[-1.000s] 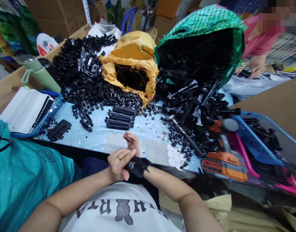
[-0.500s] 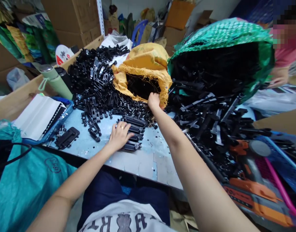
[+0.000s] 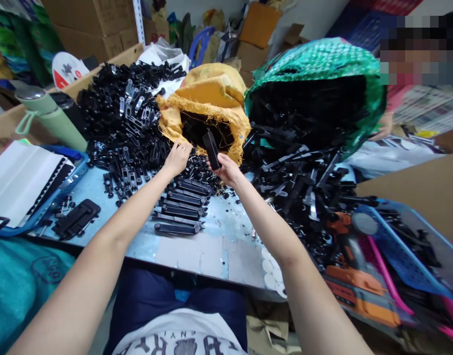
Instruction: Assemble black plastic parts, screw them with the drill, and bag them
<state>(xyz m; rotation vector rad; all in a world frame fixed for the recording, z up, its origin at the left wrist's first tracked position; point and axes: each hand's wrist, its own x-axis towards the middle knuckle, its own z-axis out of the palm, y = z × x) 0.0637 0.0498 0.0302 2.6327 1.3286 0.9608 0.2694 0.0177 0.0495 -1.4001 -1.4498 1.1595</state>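
Note:
My right hand (image 3: pixel 228 170) grips an oblong black plastic part (image 3: pixel 212 150), holding it up in front of the mouth of a yellow woven sack (image 3: pixel 215 86). At the sack's lower left rim is my left hand (image 3: pixel 177 158), its fingers closed on the frayed edge. Below my hands, several long black plastic parts (image 3: pixel 180 212) lie side by side in a row on the light blue table (image 3: pixel 137 244). Small loose pieces (image 3: pixel 195 167) are scattered between that row and the sack; the sack's dark inside is hard to make out.
A heap of black clips (image 3: pixel 126 118) covers the back left. On the right, a green sack (image 3: pixel 319 64) spills black parts, near an orange tool (image 3: pixel 354 291) and a blue basket (image 3: pixel 407 251). A green bottle (image 3: pixel 56 116) stands left. Another person's arm (image 3: pixel 391 108) shows behind the green sack.
My right hand has come out of the yellow sack's mouth with a black plastic part. My left hand has left the row of parts and moved up to the sack's rim. The view has shifted rightward.

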